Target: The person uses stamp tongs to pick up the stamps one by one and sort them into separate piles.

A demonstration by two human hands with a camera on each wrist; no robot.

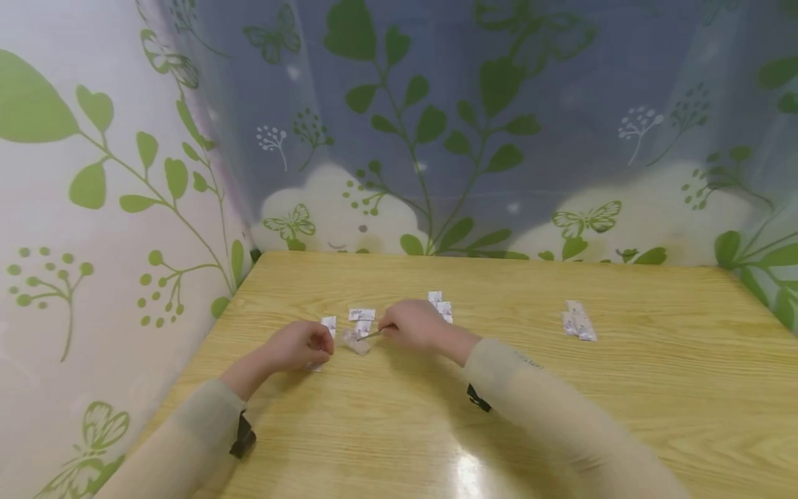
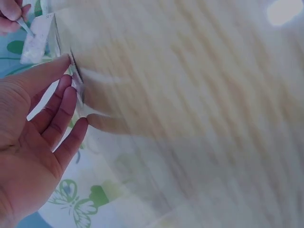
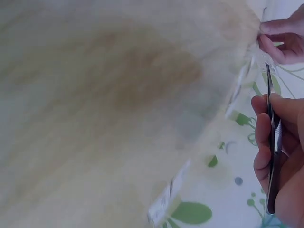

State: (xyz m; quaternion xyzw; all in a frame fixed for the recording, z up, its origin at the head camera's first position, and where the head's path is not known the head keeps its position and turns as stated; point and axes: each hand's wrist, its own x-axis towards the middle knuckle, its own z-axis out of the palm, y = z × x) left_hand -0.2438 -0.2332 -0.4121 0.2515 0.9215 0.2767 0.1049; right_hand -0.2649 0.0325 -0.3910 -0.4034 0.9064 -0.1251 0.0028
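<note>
In the head view my right hand (image 1: 414,324) grips a pair of metal tweezers (image 1: 372,334), whose tips sit on a small clear-and-white packet (image 1: 358,347). The right wrist view shows the tweezers (image 3: 271,156) lying along the curled fingers and thumb. Left of that packet, my left hand (image 1: 302,345) rests low at the tabletop with loosely bent fingers. Its thumb and fingertips touch down at a thin packet (image 2: 76,80), seen edge-on in the left wrist view. Another white packet (image 1: 329,324) lies just beyond those fingers, and one (image 1: 314,366) shows partly under the hand.
Two white packets (image 1: 362,314) overlap just behind the tweezers. More packets (image 1: 445,310) lie beyond my right hand, partly hidden by it. A further small group (image 1: 581,322) lies at the right on the wooden table (image 1: 654,388). A leaf-patterned curtain (image 1: 449,138) hangs behind.
</note>
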